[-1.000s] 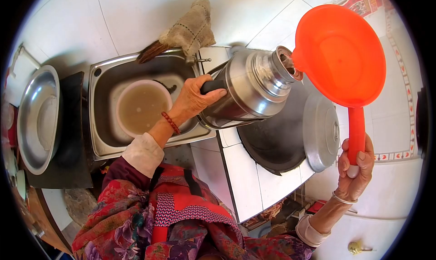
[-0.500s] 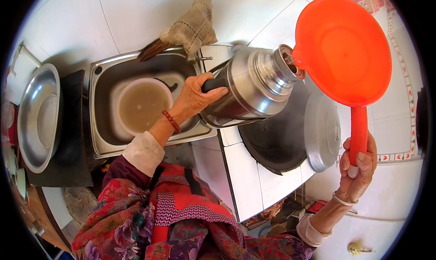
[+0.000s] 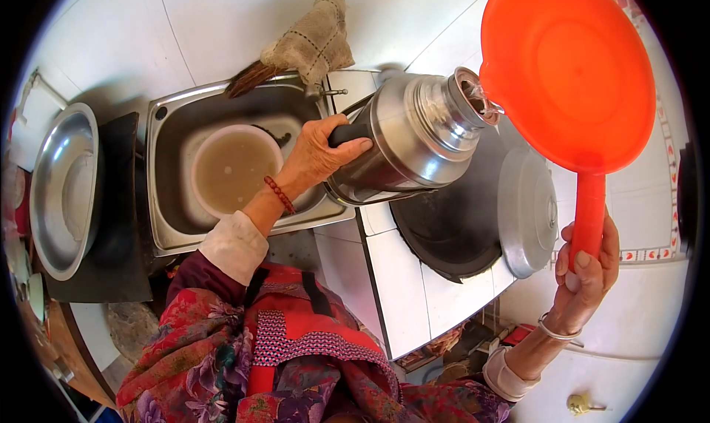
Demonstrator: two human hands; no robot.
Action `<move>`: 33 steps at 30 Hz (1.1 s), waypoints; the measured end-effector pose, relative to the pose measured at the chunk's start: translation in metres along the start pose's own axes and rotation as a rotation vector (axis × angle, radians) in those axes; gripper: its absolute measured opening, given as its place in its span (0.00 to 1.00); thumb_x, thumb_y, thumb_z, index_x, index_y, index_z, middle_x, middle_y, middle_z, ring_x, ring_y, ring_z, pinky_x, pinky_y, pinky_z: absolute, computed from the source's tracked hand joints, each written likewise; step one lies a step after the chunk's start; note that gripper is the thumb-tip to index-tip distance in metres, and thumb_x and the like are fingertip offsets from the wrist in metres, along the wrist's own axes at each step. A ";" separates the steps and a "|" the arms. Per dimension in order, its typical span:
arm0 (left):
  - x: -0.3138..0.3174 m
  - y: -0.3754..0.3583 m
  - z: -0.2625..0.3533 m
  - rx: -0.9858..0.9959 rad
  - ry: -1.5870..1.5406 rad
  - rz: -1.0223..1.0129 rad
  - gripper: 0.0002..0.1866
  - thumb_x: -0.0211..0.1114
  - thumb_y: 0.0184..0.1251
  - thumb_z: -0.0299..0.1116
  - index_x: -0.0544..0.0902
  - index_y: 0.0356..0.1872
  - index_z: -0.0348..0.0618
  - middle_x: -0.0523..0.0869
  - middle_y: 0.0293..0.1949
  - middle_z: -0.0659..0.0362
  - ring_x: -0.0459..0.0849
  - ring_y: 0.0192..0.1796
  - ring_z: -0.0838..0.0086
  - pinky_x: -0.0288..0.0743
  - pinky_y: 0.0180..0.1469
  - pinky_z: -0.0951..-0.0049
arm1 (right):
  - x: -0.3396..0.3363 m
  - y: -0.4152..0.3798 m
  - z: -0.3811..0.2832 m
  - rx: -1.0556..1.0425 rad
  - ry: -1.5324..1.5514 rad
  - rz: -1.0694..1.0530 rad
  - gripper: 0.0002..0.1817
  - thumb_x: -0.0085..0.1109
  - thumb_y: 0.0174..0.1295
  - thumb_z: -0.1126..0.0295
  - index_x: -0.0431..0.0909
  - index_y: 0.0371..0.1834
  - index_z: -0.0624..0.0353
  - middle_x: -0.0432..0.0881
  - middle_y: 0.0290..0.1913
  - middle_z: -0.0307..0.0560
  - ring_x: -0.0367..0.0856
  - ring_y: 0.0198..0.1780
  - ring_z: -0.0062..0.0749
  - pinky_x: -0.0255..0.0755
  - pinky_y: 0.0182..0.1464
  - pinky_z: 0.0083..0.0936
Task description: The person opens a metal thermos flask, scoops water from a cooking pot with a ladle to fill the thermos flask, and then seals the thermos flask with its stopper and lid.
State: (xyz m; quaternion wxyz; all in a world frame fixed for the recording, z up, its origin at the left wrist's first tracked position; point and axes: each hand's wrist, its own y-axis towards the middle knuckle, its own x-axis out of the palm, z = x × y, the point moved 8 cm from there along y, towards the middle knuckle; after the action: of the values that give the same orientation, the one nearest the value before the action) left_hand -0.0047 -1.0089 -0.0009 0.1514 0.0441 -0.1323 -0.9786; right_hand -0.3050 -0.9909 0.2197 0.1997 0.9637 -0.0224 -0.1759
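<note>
1 head-worn fisheye view looks steeply down, close over the sink point(image 3: 166, 231)

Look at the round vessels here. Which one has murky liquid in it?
The pale basin standing in the sink; the steel bowl at far left and the orange ladle hold none.

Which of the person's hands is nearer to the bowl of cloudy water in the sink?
Left. The left hand grips the flask handle just beside the bowl; the right hand holds the orange ladle far across.

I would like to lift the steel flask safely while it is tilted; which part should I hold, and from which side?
Probably by the black side handle, from the sink side, as the left hand does now. The steel flask leans with its open mouth toward the orange ladle, so the handle keeps fingers away from the pour.
</note>
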 end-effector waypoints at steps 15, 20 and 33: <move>-0.004 0.001 0.004 0.040 0.057 0.035 0.16 0.68 0.51 0.40 0.76 0.24 0.37 0.72 0.16 0.60 0.67 0.21 0.80 0.63 0.23 0.78 | 0.006 -0.009 0.005 -0.210 -0.127 -0.092 0.39 0.65 0.38 0.68 0.63 0.57 0.71 0.77 0.39 0.57 0.73 0.25 0.22 0.65 0.23 0.14; -0.006 0.002 0.010 0.156 0.185 0.098 0.17 0.68 0.50 0.40 0.75 0.22 0.35 0.72 0.16 0.59 0.67 0.21 0.81 0.64 0.23 0.76 | -0.007 -0.011 0.031 -0.169 -0.146 -0.008 0.29 0.54 0.51 0.69 0.63 0.58 0.69 0.76 0.40 0.58 0.69 0.23 0.19 0.56 0.19 0.11; -0.002 0.004 -0.022 -0.011 -0.201 0.039 0.08 0.64 0.56 0.29 0.76 0.33 0.38 0.75 0.17 0.65 0.68 0.15 0.85 0.60 0.15 0.84 | -0.057 -0.050 0.371 0.708 -0.651 -0.024 0.23 0.58 0.43 0.67 0.74 0.45 0.61 0.77 0.26 0.46 0.71 0.15 0.22 0.62 0.16 0.18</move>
State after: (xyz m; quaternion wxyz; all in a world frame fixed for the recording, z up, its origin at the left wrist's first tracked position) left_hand 0.0010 -1.0177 -0.0208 0.1566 -0.0579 -0.1422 -0.9757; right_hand -0.4890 -1.0785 -0.0999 -0.1600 0.8676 -0.1313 -0.4522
